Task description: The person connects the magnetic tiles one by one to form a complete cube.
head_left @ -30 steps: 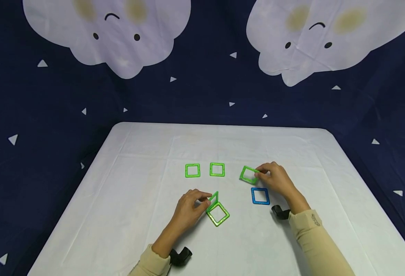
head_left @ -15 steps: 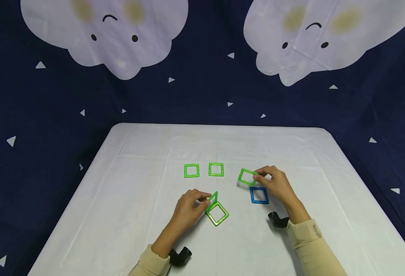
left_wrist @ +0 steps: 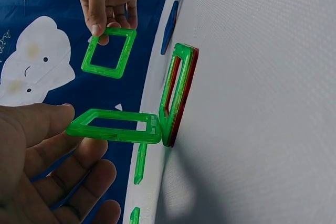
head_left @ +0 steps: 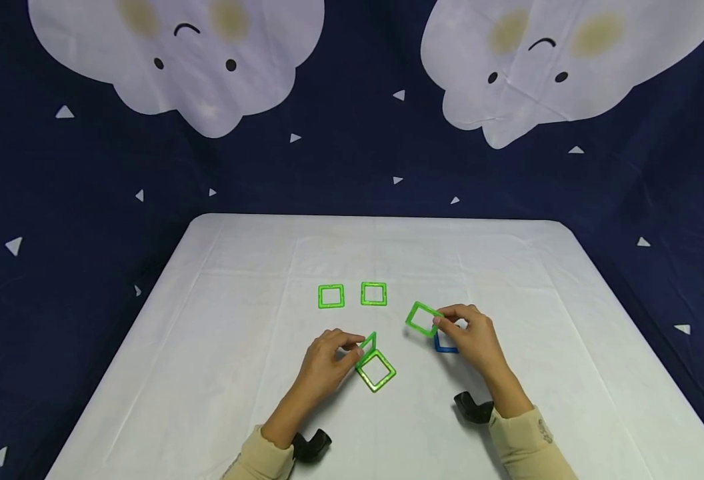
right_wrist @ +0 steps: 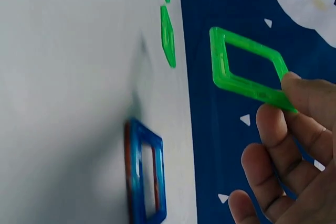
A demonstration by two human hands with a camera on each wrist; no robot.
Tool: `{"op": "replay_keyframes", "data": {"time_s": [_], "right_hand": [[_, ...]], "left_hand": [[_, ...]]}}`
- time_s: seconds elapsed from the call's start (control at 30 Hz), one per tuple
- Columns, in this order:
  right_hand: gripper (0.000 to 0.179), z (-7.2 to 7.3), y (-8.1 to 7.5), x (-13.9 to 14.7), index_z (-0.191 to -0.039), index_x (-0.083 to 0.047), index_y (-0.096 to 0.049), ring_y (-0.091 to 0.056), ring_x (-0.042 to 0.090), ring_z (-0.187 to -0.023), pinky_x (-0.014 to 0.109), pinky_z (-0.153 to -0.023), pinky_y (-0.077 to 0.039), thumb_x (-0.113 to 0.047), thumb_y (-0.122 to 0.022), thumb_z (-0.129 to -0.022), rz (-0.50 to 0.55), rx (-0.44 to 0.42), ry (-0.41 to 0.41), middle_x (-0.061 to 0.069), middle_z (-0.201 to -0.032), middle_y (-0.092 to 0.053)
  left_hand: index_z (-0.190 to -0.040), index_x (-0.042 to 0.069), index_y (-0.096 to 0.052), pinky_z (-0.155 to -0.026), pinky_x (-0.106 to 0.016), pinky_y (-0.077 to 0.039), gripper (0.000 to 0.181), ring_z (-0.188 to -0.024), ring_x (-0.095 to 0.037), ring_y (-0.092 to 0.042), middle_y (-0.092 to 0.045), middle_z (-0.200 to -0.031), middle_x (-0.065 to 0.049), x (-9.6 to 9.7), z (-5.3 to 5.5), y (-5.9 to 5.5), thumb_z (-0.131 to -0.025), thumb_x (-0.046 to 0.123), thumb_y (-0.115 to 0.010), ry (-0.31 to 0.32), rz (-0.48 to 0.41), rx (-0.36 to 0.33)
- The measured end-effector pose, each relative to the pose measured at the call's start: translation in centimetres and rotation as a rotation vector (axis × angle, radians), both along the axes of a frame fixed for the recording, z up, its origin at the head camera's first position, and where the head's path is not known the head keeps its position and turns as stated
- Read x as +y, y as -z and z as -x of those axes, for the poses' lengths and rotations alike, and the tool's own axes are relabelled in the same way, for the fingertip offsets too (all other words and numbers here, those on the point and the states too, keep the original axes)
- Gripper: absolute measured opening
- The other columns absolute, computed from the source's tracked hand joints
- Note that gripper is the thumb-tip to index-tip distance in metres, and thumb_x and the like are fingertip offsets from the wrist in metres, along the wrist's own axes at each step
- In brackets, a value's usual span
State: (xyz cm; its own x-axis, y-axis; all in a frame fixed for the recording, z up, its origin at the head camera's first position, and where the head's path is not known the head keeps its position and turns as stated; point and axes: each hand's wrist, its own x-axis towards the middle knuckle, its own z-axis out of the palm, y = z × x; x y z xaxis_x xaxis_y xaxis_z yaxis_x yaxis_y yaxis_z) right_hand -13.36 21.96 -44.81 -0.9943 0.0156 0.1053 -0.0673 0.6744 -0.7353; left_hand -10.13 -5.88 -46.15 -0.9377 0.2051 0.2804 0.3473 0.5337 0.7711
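My left hand [head_left: 326,363] pinches a green square magnetic tile [left_wrist: 123,114] between thumb and fingers, holding it tilted up. One edge of it meets a green tile [head_left: 385,381] lying flat on the table; the left wrist view shows a red layer under that flat tile. Thumb and fingers of my right hand [head_left: 473,339] pinch another green tile [right_wrist: 216,59] by a corner, raised off the table. Below that hand lies a blue tile [right_wrist: 137,171] with a red layer under it, partly hidden by the hand in the head view.
Two green tiles, a left one [head_left: 331,306] and a right one [head_left: 374,304], lie apart farther back on the white table [head_left: 238,300]. Black wrist cameras stick out near both cuffs. A dark blue cloth [head_left: 352,173] with clouds and triangles hangs behind.
My right hand has moved toward me and a little left with its green tile, which lifts clear of the table and now passes over the blue tile's edge. The left hand stays put.
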Motion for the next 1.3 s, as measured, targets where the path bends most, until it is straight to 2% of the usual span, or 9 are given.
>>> {"op": "replay_keyframes", "data": {"time_s": [0.13, 0.27, 0.4, 0.57, 0.7, 0.8, 1.07, 1.3], "right_hand": [[0.022, -0.9, 0.1, -0.9, -0.100, -0.013, -0.072, -0.053, 0.014, -0.084, 0.033, -0.076, -0.043, -0.030, -0.068, -0.087, 0.014, 0.025, 0.029, 0.004, -0.087, -0.065], [0.016, -1.7, 0.2, -1.9, -0.095, -0.013, -0.074, -0.052, 0.015, -0.080, 0.027, -0.068, -0.038, -0.024, -0.071, -0.084, -0.003, 0.077, 0.047, 0.002, -0.081, -0.068], [0.012, -2.2, 0.4, -2.8, -0.091, -0.012, -0.075, -0.054, 0.017, -0.077, 0.026, -0.066, -0.035, -0.019, -0.074, -0.080, -0.027, 0.151, 0.054, 0.001, -0.077, -0.071], [0.012, -2.8, 0.9, -3.7, -0.088, -0.011, -0.075, -0.057, 0.017, -0.078, 0.028, -0.067, -0.039, -0.016, -0.076, -0.077, -0.051, 0.219, 0.064, 0.000, -0.075, -0.071], [0.012, -3.1, 1.2, -4.2, -0.088, -0.010, -0.075, -0.058, 0.018, -0.081, 0.035, -0.077, -0.039, -0.016, -0.076, -0.077, -0.050, 0.227, 0.069, 0.001, -0.074, -0.071], [0.012, -3.3, 1.2, -4.5, -0.087, -0.010, -0.075, -0.059, 0.018, -0.081, 0.037, -0.079, -0.039, -0.017, -0.076, -0.078, -0.052, 0.216, 0.072, 0.001, -0.075, -0.070], [0.010, -3.6, 1.4, -5.1, -0.085, -0.012, -0.076, -0.057, 0.016, -0.076, 0.034, -0.070, -0.040, -0.015, -0.077, -0.075, -0.087, 0.231, 0.075, 0.000, -0.074, -0.071], [0.011, -3.7, 1.7, -5.6, -0.084, -0.010, -0.076, -0.055, 0.016, -0.072, 0.036, -0.073, -0.036, -0.013, -0.078, -0.074, -0.104, 0.241, 0.063, 0.001, -0.072, -0.071]], "left_hand": [[-0.098, 0.014, -0.074, -0.071, -0.025, -0.043, 0.017, -0.079, -0.013, -0.059, -0.067, -0.081, 0.005, -0.1, 0.0, 0.1, -0.082, 0.014, -0.070, 0.001, 0.003, -0.002], [-0.099, 0.015, -0.074, -0.071, -0.025, -0.043, 0.017, -0.079, -0.015, -0.059, -0.067, -0.080, 0.005, -0.2, -0.1, 0.1, -0.082, 0.014, -0.070, 0.003, 0.007, -0.001], [-0.099, 0.015, -0.074, -0.072, -0.025, -0.043, 0.017, -0.079, -0.014, -0.058, -0.067, -0.081, 0.005, -0.2, -0.1, 0.0, -0.083, 0.014, -0.070, 0.002, 0.011, -0.004], [-0.099, 0.015, -0.074, -0.072, -0.025, -0.043, 0.017, -0.080, -0.012, -0.058, -0.067, -0.082, 0.006, -0.2, -0.2, -0.1, -0.082, 0.013, -0.070, -0.003, 0.010, -0.014], [-0.099, 0.015, -0.074, -0.071, -0.025, -0.042, 0.018, -0.080, -0.013, -0.058, -0.067, -0.082, 0.006, -0.2, -0.2, -0.1, -0.082, 0.013, -0.071, -0.005, 0.008, -0.017], [-0.099, 0.016, -0.074, -0.071, -0.025, -0.042, 0.018, -0.079, -0.012, -0.058, -0.067, -0.082, 0.006, -0.2, -0.2, -0.1, -0.082, 0.013, -0.071, -0.007, 0.011, -0.016], [-0.098, 0.016, -0.074, -0.072, -0.025, -0.043, 0.017, -0.080, -0.011, -0.058, -0.067, -0.081, 0.005, -0.2, -0.2, -0.1, -0.082, 0.014, -0.071, -0.010, 0.019, -0.007], [-0.098, 0.015, -0.074, -0.071, -0.026, -0.043, 0.017, -0.079, -0.011, -0.058, -0.067, -0.082, 0.005, -0.2, -0.2, 0.0, -0.082, 0.014, -0.071, -0.006, 0.020, -0.004]]}}
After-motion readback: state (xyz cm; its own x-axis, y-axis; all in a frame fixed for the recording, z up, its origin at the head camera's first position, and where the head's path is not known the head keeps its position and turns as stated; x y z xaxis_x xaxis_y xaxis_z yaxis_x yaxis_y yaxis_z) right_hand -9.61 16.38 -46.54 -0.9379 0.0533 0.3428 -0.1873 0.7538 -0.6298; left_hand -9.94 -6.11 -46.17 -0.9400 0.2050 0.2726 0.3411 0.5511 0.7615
